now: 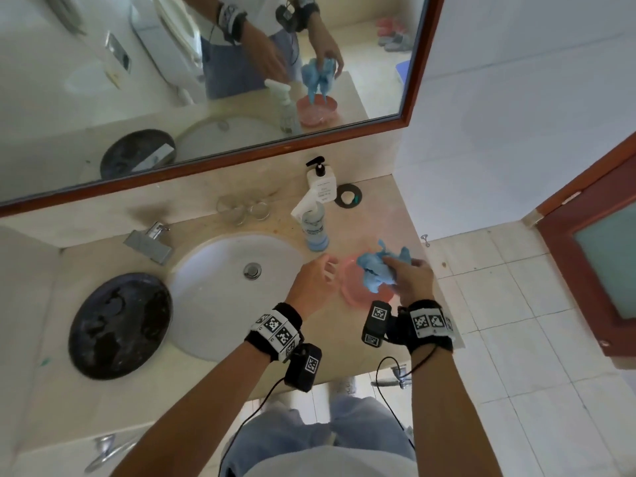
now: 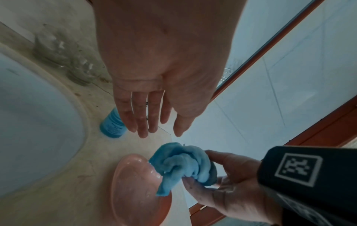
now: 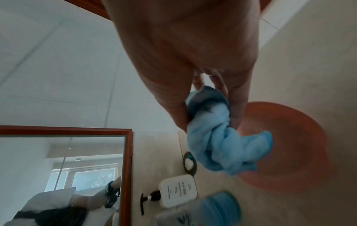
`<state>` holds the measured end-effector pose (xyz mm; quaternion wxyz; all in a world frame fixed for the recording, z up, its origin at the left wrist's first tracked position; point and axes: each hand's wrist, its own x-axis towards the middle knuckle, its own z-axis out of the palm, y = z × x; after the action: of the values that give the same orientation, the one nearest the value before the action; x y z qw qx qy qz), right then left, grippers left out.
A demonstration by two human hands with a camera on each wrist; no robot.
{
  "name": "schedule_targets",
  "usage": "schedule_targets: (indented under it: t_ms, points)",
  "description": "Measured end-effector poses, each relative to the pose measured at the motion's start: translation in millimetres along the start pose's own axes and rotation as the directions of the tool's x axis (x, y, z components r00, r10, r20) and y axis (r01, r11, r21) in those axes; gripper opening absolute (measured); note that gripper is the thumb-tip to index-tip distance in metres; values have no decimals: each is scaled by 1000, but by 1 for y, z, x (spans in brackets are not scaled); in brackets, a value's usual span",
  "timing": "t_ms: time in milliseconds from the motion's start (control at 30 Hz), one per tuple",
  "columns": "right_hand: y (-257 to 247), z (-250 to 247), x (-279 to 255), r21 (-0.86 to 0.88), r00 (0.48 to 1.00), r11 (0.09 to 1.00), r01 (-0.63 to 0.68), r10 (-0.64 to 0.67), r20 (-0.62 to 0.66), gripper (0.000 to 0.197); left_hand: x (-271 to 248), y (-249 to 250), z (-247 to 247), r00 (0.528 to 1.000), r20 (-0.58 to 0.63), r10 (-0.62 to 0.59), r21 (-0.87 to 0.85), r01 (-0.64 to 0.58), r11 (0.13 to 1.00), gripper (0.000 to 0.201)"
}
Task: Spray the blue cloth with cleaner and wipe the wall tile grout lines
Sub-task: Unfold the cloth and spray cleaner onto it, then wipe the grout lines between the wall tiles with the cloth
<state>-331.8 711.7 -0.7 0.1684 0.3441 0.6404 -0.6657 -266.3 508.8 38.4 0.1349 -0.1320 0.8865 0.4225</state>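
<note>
My right hand (image 1: 407, 275) pinches a crumpled blue cloth (image 1: 377, 270) and lifts it above a pink bowl (image 1: 358, 294) on the counter's right end. The same cloth (image 3: 222, 142) hangs bunched from the thumb and fingers in the right wrist view, over the bowl (image 3: 293, 146). My left hand (image 1: 318, 275) hovers empty just left of the bowl, fingers straight (image 2: 142, 119). A blue spray bottle of cleaner (image 1: 314, 227) with a white trigger stands behind the left hand, untouched. White wall tiles (image 1: 516, 98) with grout lines rise on the right.
A white sink basin (image 1: 223, 290) lies left of the hands, with a tap (image 1: 148, 241) and a black round lid (image 1: 118, 325). A white pump bottle (image 1: 321, 182), a black ring (image 1: 348, 196) and glasses (image 1: 241, 208) stand at the back under the mirror (image 1: 206, 80). A brown door (image 1: 599, 263) is on the right.
</note>
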Motion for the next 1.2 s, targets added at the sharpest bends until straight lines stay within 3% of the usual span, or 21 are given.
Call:
schedule_targets:
  t_ms: [67, 167, 300, 533, 700, 833, 967, 1100, 1200]
  points:
    - [16, 7, -4, 89, 989, 990, -108, 98, 112, 68, -9, -2, -2, 1000, -22, -21, -41, 20, 999, 42]
    - [29, 22, -17, 210, 899, 941, -267, 164, 407, 35, -27, -5, -10, 996, -63, -56, -99, 50, 994, 55]
    - [21, 57, -49, 127, 811, 935, -332, 215, 544, 32, -59, -9, -36, 985, -169, -22, -113, 2, 994, 51]
    - [21, 132, -138, -56, 742, 971, -231, 213, 636, 41, -136, -41, -106, 917, -399, 28, -64, -58, 996, 52]
    - [55, 179, -238, -176, 631, 980, -91, 194, 751, 47, -223, -79, -150, 834, -552, 8, -18, -21, 1000, 46]
    - [98, 205, -332, -154, 463, 986, -70, 168, 870, 47, -310, -124, -176, 764, -645, 19, 102, 61, 993, 42]
    - [138, 224, -419, -230, 265, 969, 92, 199, 944, 35, -403, -167, -199, 687, -725, -40, 91, 154, 984, 41]
    - [181, 245, -499, -293, 77, 915, 275, 283, 956, 27, -498, -203, -215, 565, -819, -98, 62, 258, 964, 37]
    - [207, 265, -560, -257, -124, 900, 352, 317, 940, 26, -566, -226, -230, 445, -889, -110, 24, 285, 958, 40]
